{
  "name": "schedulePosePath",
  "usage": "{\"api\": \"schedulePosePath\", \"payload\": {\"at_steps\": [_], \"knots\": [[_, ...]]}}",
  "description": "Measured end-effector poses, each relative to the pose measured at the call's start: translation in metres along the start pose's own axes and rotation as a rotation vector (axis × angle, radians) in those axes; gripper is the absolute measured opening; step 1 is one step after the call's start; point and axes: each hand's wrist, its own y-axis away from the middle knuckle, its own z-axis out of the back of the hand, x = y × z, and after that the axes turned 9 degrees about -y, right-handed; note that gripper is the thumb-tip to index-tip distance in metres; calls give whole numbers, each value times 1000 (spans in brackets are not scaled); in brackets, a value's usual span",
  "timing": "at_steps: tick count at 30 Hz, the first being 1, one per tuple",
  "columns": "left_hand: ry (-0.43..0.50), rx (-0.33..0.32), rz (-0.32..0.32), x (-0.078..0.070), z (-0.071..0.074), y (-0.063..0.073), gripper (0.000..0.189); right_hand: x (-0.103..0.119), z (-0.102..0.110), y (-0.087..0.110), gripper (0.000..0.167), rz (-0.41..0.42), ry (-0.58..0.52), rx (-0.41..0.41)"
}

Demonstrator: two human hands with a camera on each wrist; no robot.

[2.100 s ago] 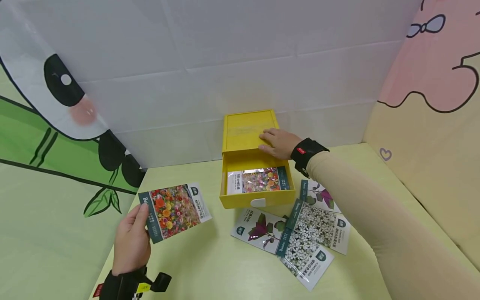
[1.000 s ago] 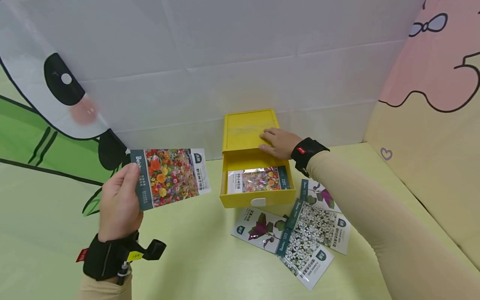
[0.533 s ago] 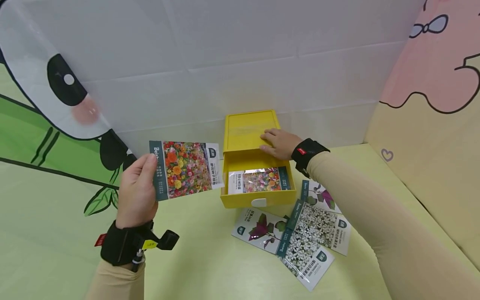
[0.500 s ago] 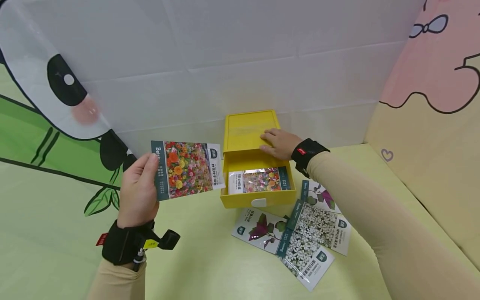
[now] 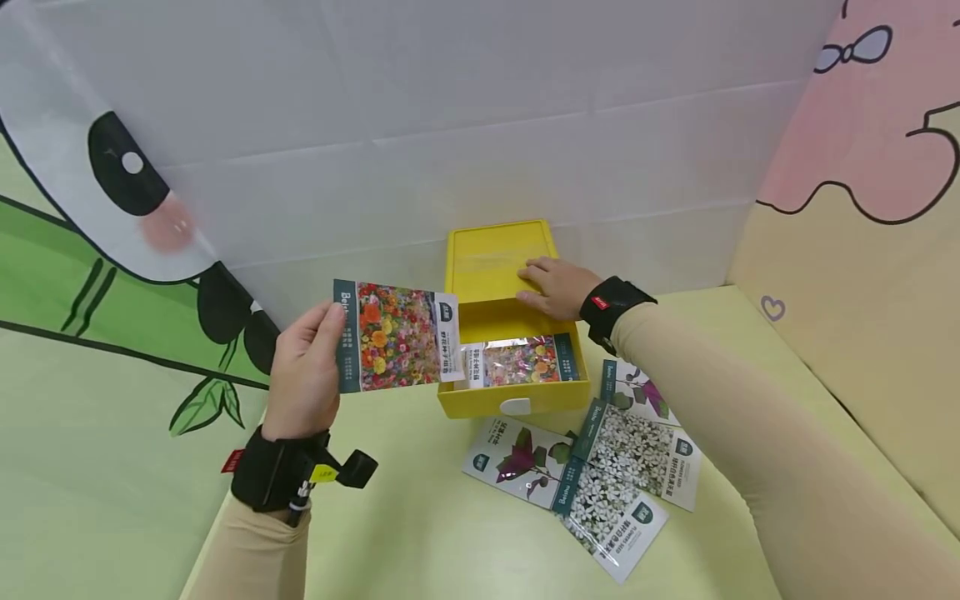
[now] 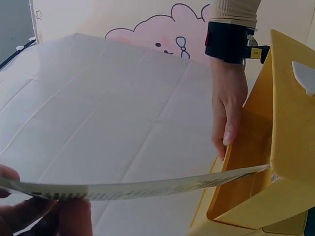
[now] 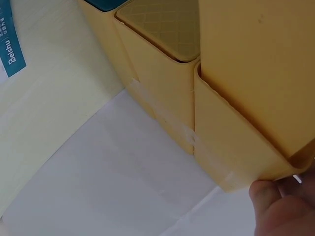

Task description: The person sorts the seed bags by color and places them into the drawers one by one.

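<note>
On table (image 5: pixel 435 517) by wall (image 5: pixel 360 183), yellow box (image 5: pixel 498 265)

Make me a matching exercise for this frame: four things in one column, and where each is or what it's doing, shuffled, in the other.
Things
1. Left hand
2. Right hand
3. Drawer
4. White-flower packets

Places and states
A. Lying on the table
B. Holding up a mixed-flower packet
C. Resting on the yellow box
D. Open, with a packet inside

Right pairs: 1-B, 2-C, 3-D, 4-A
</note>
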Motion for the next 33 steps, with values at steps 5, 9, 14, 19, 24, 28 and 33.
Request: {"api": "schedulePosePath", "payload": {"at_steps": [5,9,14,19,24,28,33], "knots": [[-27,25,0,4,-3,-6,56,-1,-1,-1,56,5,1,-3],[-53,54,6,8,-7,-12,56,-1,-1,-1,55,10,0,-8],[-71,79,32,14,-10,-18,57,-1,-1,0,55,14,-3,-9],[-74,100,70,20,-13,-23,58,-2,-2,-1,54,14,-11,-13],[-92,92,105,27,-16,-27,58,-2,-2,-1,54,16,-13,-13],[-99,90,117,32,-17,-30,56,-2,-4,0,53,27,-13,-18],[-93,91,135,39,-19,-32,53,-2,-6,-1,53,22,-6,-23]]}}
